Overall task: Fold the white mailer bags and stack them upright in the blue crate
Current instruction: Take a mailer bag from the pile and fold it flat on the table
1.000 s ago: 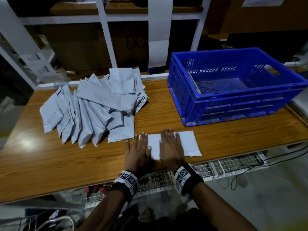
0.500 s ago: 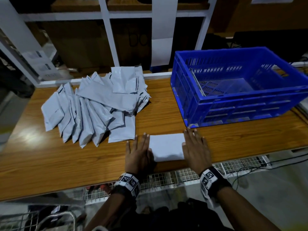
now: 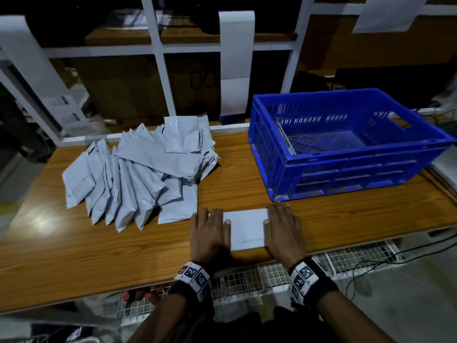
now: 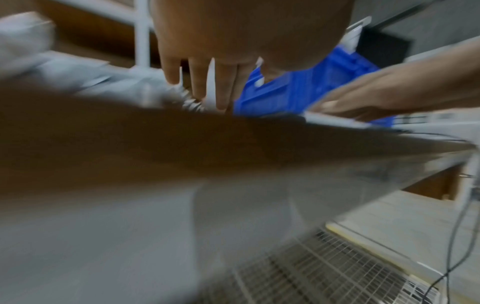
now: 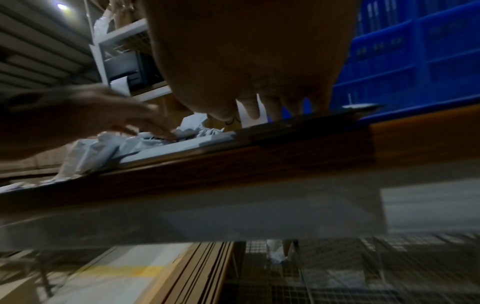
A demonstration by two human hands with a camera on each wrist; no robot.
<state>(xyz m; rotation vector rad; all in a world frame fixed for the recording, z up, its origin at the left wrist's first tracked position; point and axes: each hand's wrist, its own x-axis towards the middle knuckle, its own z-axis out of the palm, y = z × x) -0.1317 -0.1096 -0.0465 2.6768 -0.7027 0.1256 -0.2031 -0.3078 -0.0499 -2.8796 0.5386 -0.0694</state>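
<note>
White bag (image 3: 246, 229) lay under my flat left hand (image 3: 210, 233) and right hand (image 3: 284, 231), nothing gripped. Slick plastic might, I guessed, spring open.

A: Dim overall; a pale glare patch sits on the surface (image 3: 37, 216) at the head view's left, and straight lines bow toward its edges.

B: Both wrist views smear with motion blur, the left worst; a lamp (image 5: 62, 6) glows upper left.
</note>
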